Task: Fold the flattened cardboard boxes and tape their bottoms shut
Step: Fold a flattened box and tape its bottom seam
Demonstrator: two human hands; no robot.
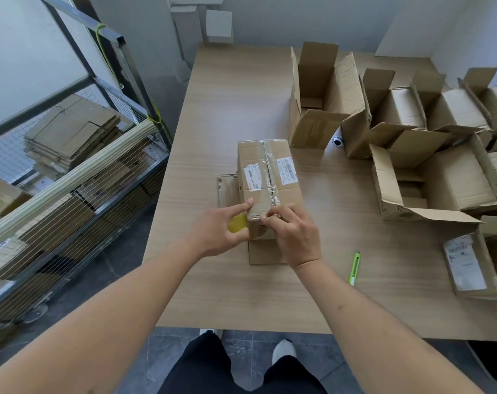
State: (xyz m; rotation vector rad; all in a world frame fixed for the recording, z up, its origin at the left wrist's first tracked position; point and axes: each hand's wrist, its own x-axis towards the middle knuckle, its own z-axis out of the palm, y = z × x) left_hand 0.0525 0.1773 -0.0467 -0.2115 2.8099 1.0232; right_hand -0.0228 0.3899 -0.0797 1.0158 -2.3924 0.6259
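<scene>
One taped box [267, 177] — one green cutter [354, 268].

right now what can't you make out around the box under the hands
- Head view: the yellow object in the left hand is mostly covered by the fingers; possibly a tape roll.
- The box label print is too small to read.
- The right hand hides the tape end.
- The box hides the small white object behind it.
</scene>
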